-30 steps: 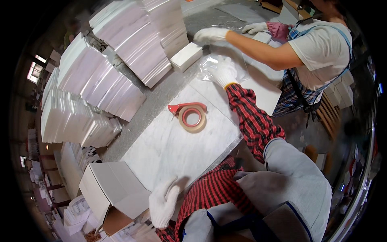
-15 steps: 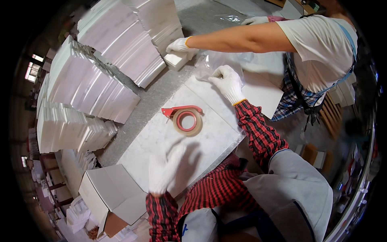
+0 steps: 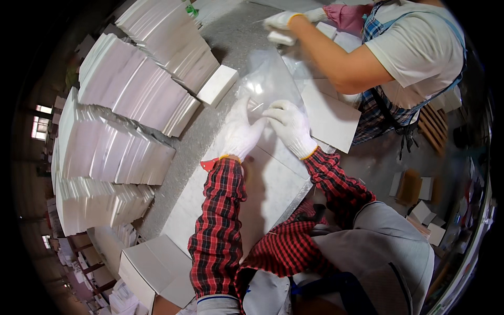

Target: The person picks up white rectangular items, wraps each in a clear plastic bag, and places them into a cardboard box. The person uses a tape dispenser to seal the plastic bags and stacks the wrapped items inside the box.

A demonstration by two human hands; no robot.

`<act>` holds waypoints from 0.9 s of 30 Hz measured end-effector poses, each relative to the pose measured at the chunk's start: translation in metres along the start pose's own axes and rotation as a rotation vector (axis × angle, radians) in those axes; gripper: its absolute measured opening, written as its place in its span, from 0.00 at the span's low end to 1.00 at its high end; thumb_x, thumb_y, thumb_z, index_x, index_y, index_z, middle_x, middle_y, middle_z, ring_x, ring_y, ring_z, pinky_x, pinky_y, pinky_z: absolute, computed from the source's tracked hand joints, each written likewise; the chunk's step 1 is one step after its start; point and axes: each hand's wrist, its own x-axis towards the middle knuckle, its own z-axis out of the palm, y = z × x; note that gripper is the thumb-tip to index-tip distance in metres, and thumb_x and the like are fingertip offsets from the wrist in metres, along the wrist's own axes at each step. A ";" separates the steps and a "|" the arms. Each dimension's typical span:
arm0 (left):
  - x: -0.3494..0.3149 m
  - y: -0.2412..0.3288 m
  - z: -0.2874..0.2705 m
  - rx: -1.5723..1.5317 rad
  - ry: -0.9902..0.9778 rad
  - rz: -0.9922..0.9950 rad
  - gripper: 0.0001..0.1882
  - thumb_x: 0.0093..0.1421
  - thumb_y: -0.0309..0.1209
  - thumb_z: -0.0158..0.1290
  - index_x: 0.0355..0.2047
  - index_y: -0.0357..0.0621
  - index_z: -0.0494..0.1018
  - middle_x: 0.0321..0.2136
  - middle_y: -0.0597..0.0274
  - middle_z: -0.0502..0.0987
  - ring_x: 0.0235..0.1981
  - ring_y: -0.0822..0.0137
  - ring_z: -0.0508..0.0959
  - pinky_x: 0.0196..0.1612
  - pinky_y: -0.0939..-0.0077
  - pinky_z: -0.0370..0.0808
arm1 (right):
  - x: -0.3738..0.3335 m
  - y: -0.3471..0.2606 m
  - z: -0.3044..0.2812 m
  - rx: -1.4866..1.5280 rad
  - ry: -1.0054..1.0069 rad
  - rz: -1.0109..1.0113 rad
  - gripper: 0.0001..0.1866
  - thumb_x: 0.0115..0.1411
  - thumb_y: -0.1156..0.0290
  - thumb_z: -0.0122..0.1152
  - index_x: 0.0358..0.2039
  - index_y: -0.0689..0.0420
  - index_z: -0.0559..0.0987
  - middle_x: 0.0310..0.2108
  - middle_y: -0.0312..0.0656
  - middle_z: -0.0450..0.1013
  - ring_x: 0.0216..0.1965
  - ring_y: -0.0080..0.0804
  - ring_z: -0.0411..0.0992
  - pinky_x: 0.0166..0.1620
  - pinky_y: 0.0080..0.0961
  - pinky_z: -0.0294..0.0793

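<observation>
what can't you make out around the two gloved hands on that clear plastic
Head view:
- Tape roll: only a red corner shows; the left sleeve covers the rest.
- Whether the left hand and right hand pinch the clear plastic sheet or only press on it: fingertips overlap, too small to tell.
- Plastic's edges: glare blurs them.
- Co-worker's hands: what they hold is unclear, near the rim.

Both hands wear white knit cloth gloves, left hand (image 3: 239,131) and right hand (image 3: 289,126), pressing on a clear plastic bag (image 3: 268,84), thin, crinkled and glossy with glints. Underneath lies a pale stone tile (image 3: 262,189), smooth and faintly veined, semi-matt. The sleeves are red checked cloth. The stacked tiles (image 3: 136,94) show matt, chalky edges. The cardboard box (image 3: 152,270) is plain white, dull-surfaced.
</observation>
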 end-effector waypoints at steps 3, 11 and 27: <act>0.014 0.007 -0.009 0.174 -0.171 0.004 0.29 0.61 0.48 0.58 0.58 0.45 0.75 0.54 0.45 0.78 0.63 0.48 0.70 0.63 0.60 0.70 | 0.003 0.004 0.001 0.062 0.021 0.106 0.06 0.54 0.69 0.68 0.32 0.53 0.85 0.40 0.39 0.79 0.43 0.41 0.78 0.46 0.35 0.78; 0.025 -0.024 -0.017 -0.254 -0.154 -0.247 0.22 0.68 0.47 0.51 0.51 0.44 0.78 0.42 0.56 0.82 0.48 0.56 0.78 0.55 0.67 0.71 | 0.024 -0.004 0.013 0.189 0.002 0.102 0.10 0.52 0.72 0.71 0.35 0.55 0.82 0.43 0.42 0.77 0.43 0.42 0.77 0.46 0.36 0.77; 0.041 -0.007 -0.008 -0.718 -0.096 -0.372 0.25 0.50 0.27 0.70 0.45 0.38 0.71 0.37 0.60 0.79 0.40 0.71 0.78 0.46 0.77 0.75 | 0.034 -0.018 -0.036 0.354 -0.275 0.739 0.28 0.56 0.57 0.74 0.52 0.61 0.81 0.51 0.47 0.79 0.46 0.34 0.80 0.51 0.30 0.78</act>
